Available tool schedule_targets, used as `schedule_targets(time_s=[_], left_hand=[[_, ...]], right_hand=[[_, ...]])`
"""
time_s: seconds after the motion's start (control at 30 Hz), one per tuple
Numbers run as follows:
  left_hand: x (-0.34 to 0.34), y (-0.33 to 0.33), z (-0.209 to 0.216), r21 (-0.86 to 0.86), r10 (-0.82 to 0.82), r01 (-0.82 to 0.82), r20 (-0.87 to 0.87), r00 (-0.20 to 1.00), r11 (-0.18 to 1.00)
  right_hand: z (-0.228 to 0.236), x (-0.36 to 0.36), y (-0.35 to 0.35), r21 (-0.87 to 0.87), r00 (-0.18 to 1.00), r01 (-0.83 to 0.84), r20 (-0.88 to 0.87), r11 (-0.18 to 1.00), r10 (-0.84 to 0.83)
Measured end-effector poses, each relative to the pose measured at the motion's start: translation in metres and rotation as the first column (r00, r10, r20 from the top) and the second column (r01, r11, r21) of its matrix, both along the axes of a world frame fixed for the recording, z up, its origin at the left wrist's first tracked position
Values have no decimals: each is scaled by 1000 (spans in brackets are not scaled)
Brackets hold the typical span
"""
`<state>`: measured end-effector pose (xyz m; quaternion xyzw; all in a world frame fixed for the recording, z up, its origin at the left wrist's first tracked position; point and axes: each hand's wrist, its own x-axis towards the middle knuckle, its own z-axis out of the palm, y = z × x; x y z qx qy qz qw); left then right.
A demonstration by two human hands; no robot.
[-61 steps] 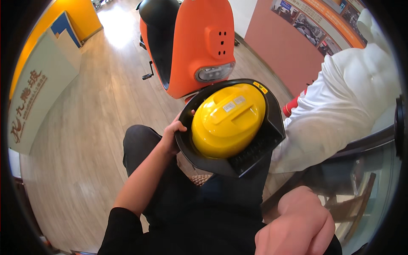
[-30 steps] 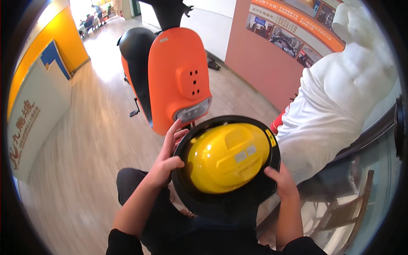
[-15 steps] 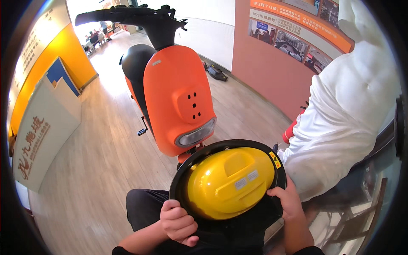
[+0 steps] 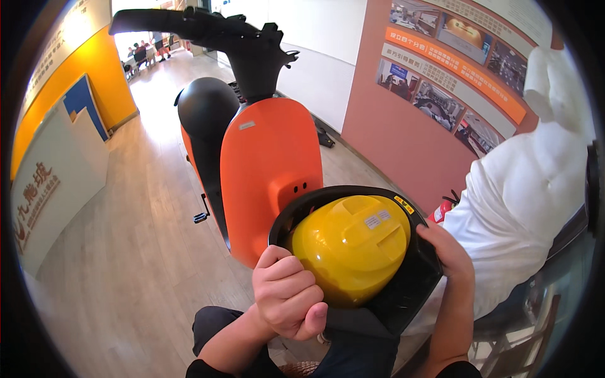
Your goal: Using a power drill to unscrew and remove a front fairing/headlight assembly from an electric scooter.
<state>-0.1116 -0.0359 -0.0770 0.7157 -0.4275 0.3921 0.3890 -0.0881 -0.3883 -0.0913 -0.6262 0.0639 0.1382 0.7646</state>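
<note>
A yellow hard hat (image 4: 350, 236) with small pale labels on its shell sits inside a black basket-like plastic shell (image 4: 409, 293). A yellow sticker marks the shell's far right rim. My left hand (image 4: 287, 290) is closed on the near left rim, its fingers curled in a fist. On the right side, my right hand (image 4: 449, 249) grips the rim with fingers partly hidden behind it. The held shell is in front of the orange front panel of a scooter (image 4: 271, 170), covering its lower part; whether they touch I cannot tell.
Black handlebars (image 4: 201, 28) and a black seat (image 4: 205, 113) top the scooter; a pedal (image 4: 201, 218) sticks out left. A white statue (image 4: 513, 208) stands close on the right, a red fire extinguisher (image 4: 443, 210) behind it. A white counter (image 4: 63, 183) stands left.
Both hands have raised the shell and hard hat toward the scooter, tilting them. They now cover the scooter's headlight and lower holes. The view has shifted slightly.
</note>
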Motion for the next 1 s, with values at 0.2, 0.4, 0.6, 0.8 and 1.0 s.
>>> schedule_targets(time_s=[0.2,0.4,0.6,0.8,1.0], left_hand=[[12,12,-1,-40,-15,12,-72,997,999],[10,30,23,8,-46,47,-49,998,999],[13,18,13,-117,-5,-3,-62,998,993],[40,17,-20,-191,-167,160,-22,986,968],[41,21,-26,-166,-204,202,3,979,965]], right_hand=[[64,41,35,-580,971,204,223,789,-87],[73,112,60,-876,815,236,414,420,406],[105,143,133,-914,756,-99,189,394,627],[71,169,115,-988,526,94,152,120,837],[77,161,93,-977,709,-156,-9,145,705]])
